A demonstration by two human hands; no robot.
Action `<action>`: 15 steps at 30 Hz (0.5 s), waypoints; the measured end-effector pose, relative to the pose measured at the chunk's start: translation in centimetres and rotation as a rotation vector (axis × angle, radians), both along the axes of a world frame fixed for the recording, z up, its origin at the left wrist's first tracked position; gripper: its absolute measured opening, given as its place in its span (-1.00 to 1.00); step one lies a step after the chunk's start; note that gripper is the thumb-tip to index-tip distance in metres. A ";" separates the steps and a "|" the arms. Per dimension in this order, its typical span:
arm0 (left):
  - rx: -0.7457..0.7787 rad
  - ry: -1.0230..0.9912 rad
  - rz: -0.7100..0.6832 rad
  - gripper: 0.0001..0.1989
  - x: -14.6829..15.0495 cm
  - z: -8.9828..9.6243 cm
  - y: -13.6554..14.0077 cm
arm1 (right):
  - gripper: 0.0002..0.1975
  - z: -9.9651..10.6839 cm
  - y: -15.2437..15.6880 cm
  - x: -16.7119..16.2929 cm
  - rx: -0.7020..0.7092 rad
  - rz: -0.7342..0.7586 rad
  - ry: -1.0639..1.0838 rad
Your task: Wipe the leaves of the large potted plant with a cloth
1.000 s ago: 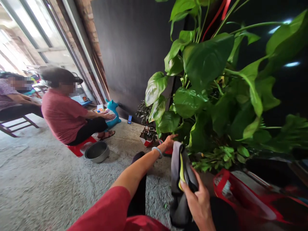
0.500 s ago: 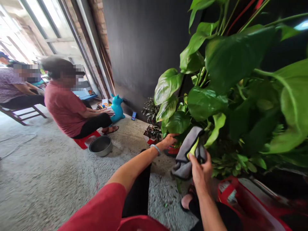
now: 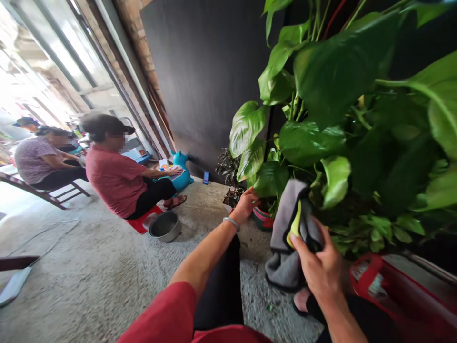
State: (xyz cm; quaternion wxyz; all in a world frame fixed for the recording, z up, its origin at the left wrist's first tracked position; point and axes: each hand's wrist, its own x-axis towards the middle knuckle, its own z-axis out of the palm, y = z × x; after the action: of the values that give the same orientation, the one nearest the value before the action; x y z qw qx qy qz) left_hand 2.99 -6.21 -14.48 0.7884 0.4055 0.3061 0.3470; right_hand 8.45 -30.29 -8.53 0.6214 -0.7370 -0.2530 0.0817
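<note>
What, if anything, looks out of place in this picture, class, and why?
A phone stands on the concrete by the dark wall, an odd spot for one. Green scraps, perhaps leaf bits, lie loose near the person's foot. No spill shows.

One grey cloth (image 3: 282, 238), one basin (image 3: 166, 225), one phone (image 3: 206, 177), one blue toy (image 3: 183, 178)

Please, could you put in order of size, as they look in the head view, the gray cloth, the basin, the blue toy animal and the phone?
1. Gray cloth, clearly largest
2. Basin and blue toy animal, too alike to rank; the second is partly hidden
3. Phone, smallest
</note>
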 end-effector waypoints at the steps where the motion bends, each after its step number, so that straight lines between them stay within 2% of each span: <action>1: -0.034 -0.080 -0.005 -0.53 0.4 0.7 0.0 | -0.28 1.6 1.4 0.5 0.061 -0.033 -0.107; 3: -0.148 -0.205 -0.005 -0.65 1.3 1.7 -0.3 | -0.30 3.3 4.3 1.5 0.102 -0.009 -0.236; 4: -0.190 -0.234 -0.008 -0.72 1.8 1.9 -0.5 | -0.32 3.3 5.3 1.6 0.082 0.029 -0.252; 6: -0.248 -0.218 -0.009 -0.80 2.2 1.9 -1.1 | -0.36 1.6 5.6 1.2 -0.017 0.141 -0.215; 9: -0.285 -0.113 0.029 -0.85 1.9 0.8 -1.8 | -0.39 -2.3 1.4 -1.1 -0.178 0.292 -0.105; 11: -0.280 -0.096 0.061 -0.88 1.6 0.1 -2.2 | -0.42 -3.4 -2.2 -2.3 -0.260 0.344 -0.020; 13: -0.263 -0.121 0.057 -0.89 1.6 -0.4 -2.7 | -0.42 -2.4 -4.3 -2.5 -0.271 0.312 0.020; 15: -0.262 -0.129 0.022 -0.86 1.9 -0.5 -3.4 | -0.39 -0.2 -3.9 -1.4 -0.192 0.180 -0.055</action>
State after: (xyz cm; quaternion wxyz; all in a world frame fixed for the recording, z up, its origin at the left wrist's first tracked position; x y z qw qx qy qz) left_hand 4.89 -9.57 -14.99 0.8486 0.2727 0.3018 0.3382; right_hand 7.01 -34.21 -8.75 0.5308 -0.7694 -0.3262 0.1408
